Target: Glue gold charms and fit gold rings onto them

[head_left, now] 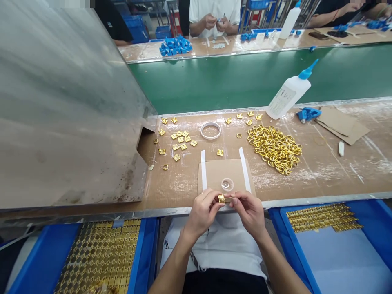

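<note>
Above the bench's front edge, my left hand (pixel 203 212) is closed, with thumb and fingers pinching a small gold square piece (pixel 221 199). Close against it from the right, my right hand (pixel 249 212) pinches a thin gold-coloured part that looks like a ring seen edge-on; the fingers hide most of it. Just beyond the hands a small clear round dish (pixel 227 184) sits on a cardboard pad (pixel 222 169) with two white tape strips. Several gold square pieces (pixel 180 139) lie to the left, and a heap of gold rings (pixel 275 149) lies to the right.
A white tape roll (pixel 210 130) and a blue-tipped bottle (pixel 288 96) stand on the bench. Blue trays of gold parts (pixel 101 253) (pixel 324 218) flank my lap. A metal housing (pixel 70 106) rises at left. Beyond the green belt (pixel 214 77), co-workers sit by blue pieces (pixel 175 45).
</note>
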Demonstrator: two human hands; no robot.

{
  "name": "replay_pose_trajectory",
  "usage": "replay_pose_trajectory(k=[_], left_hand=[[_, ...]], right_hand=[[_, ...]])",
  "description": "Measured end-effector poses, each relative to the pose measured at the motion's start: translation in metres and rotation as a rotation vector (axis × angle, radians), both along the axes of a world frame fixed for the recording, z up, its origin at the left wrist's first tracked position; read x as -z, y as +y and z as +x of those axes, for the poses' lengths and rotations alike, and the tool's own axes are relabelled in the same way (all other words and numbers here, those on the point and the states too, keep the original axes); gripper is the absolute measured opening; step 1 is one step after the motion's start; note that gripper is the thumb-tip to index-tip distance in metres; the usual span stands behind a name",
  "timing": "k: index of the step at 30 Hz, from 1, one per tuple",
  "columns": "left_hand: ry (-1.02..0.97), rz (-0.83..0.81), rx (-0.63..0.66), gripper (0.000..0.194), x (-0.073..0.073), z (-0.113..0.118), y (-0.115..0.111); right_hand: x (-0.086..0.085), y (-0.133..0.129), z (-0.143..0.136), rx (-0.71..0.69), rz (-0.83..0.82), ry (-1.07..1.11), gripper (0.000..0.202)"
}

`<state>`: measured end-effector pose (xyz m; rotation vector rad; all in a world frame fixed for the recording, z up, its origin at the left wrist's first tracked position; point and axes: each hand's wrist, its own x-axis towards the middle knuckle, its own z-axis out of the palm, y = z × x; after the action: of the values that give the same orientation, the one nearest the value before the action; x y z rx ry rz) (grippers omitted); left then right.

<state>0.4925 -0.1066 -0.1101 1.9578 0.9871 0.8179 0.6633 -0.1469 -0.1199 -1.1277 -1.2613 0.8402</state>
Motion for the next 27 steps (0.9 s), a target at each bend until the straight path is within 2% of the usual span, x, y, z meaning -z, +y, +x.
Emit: replay_pose_trajectory(k=[27], left_hand=[[-0.010,-0.046,0.006,0.011,-0.0030,-0.0003,0.0011]], right_hand=[[0.0030,-0.0004,-0.0011,0.017,0.018,0.028,0.003]])
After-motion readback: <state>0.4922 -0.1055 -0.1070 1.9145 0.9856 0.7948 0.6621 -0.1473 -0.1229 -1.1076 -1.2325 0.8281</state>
